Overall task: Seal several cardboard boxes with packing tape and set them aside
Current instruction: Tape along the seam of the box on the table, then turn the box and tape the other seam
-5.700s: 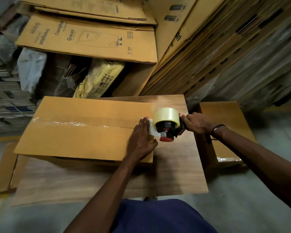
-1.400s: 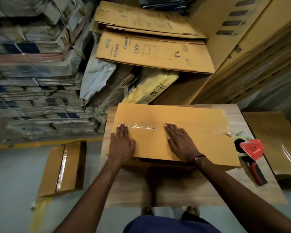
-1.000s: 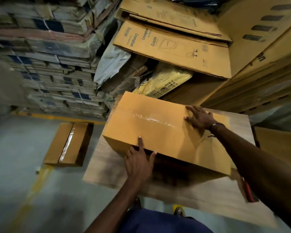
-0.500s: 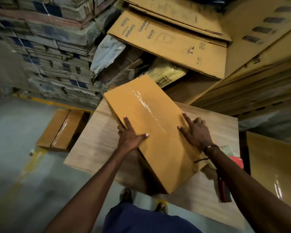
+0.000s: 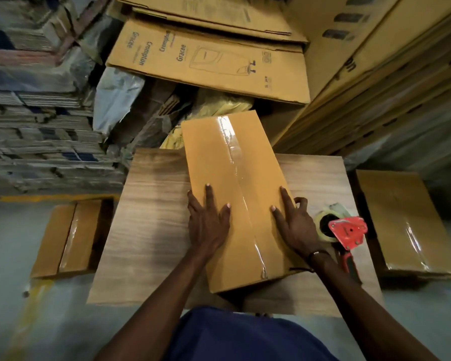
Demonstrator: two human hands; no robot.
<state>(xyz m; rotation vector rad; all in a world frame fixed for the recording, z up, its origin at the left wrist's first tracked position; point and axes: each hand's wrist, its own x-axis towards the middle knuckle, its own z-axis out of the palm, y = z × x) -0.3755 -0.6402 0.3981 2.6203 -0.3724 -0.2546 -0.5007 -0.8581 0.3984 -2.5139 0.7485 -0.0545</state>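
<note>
On the table (image 5: 151, 230): taped box (image 5: 219, 162) overhangs the near edge.
Hands: left hand (image 5: 208, 222) and right hand (image 5: 294, 225) flat, ungripping.
Risk: it could tip off.

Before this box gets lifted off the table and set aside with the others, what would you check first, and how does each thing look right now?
1. Tape runs the full length of the top seam of the box: ok.
2. Tape end at the near edge pressed flat: cannot tell, it looks slightly wrinkled.
3. Both hands on the box: ok; left hand flat on top, right hand at the right edge.
4. Tape dispenser clear of the box: ok, it lies on the table to the right.
5. Bottom seam sealed: cannot tell, hidden.
6. Landing spot: ok, sealed boxes lie on the floor left and right.
</note>
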